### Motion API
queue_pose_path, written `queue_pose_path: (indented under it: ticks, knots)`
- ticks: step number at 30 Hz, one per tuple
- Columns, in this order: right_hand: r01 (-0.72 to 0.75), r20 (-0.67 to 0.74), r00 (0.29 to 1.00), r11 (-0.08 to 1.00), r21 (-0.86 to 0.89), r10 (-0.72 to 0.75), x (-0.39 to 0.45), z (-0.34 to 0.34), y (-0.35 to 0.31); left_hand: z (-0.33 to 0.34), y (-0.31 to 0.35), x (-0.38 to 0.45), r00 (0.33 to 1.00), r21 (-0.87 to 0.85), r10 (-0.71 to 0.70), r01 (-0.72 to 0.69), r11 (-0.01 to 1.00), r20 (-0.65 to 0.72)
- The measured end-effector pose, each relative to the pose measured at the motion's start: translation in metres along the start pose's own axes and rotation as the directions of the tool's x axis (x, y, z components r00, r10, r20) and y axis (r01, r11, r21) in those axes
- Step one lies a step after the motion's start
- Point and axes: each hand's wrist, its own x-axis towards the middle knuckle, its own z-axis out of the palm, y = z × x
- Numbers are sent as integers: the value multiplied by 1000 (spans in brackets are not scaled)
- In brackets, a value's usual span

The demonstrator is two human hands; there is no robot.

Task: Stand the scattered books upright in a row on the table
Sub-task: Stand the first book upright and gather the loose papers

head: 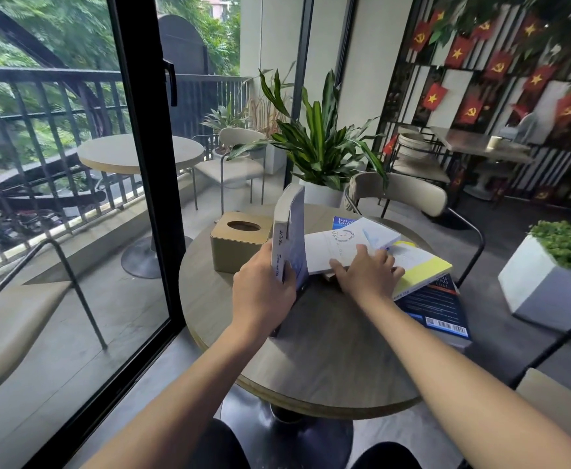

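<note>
A pale blue book (291, 228) stands upright near the middle of the round table (318, 360), spine toward me, and my left hand (262, 292) grips its lower spine. My right hand (367, 274) lies on a white book (338, 247) that rests flat just right of the upright one, fingers curled over its near edge. Under and beside it lie a yellow-and-white book (422, 265), a dark blue book (436, 309) with a barcode at the table's right edge, and a blue book (340, 221) partly hidden at the back.
A tan tissue box (236, 242) sits on the table left of the upright book. A grey chair (406, 194) and a potted plant (321, 147) stand behind the table. A glass door frame (142, 164) runs along the left, a white planter (544, 282) on the right.
</note>
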Motion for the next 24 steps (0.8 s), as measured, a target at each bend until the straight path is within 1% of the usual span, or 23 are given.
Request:
queue_pose_path:
  ticks: [2, 4, 6, 8, 11, 13, 14, 16, 17, 19, 20, 22, 24]
  knots:
    - [-131, 57, 991, 982, 134, 124, 7, -6, -4, 1, 0, 0, 1000, 1, 5, -5, 1000, 8]
    - [-235, 112, 970, 944, 231, 215, 16, -12, -4, 1, 0, -1, 1000, -3, -3, 3, 1000, 7]
    - [-298, 151, 953, 901, 315, 262, 22, -18, -1, 1, 0, -1, 1000, -11, -10, 10, 1000, 6]
    - [-308, 184, 950, 849, 429, 252, 26, -21, 3, 0, 0, -2, 1000, -17, -8, 8, 1000, 8]
    - [-212, 99, 976, 738, 641, 194, 27, -26, 3, 0, 0, -1, 1000, -4, 0, 0, 1000, 5]
    - [-125, 25, 987, 672, 730, 156, 28, -31, 4, 0, 1, -2, 1000, 1, 2, -2, 1000, -5]
    - [-65, -28, 991, 660, 748, 129, 27, -36, 3, 1, 1, -2, 1000, 0, -4, 4, 1000, -13]
    - [78, -163, 985, 685, 725, 61, 18, -52, -3, 3, 1, 0, 999, 9, -25, 25, 1000, -33]
    - [154, -242, 970, 706, 691, 25, 14, -61, -5, 5, 1, 2, 998, 18, -38, 39, 999, -39]
    - [289, -386, 922, 739, 609, -42, 9, -74, -7, 8, 0, 6, 997, 34, -70, 71, 997, -44]
    - [334, -434, 898, 747, 574, -67, 8, -77, -6, 10, -1, 9, 995, 41, -90, 92, 995, -44]
    - [373, -469, 878, 755, 540, -97, 7, -82, -6, 12, -3, 14, 991, 50, -128, 130, 990, -47]
    - [396, -470, 874, 743, 540, -123, 7, -83, -7, 14, -5, 19, 989, 46, -138, 141, 989, -53]
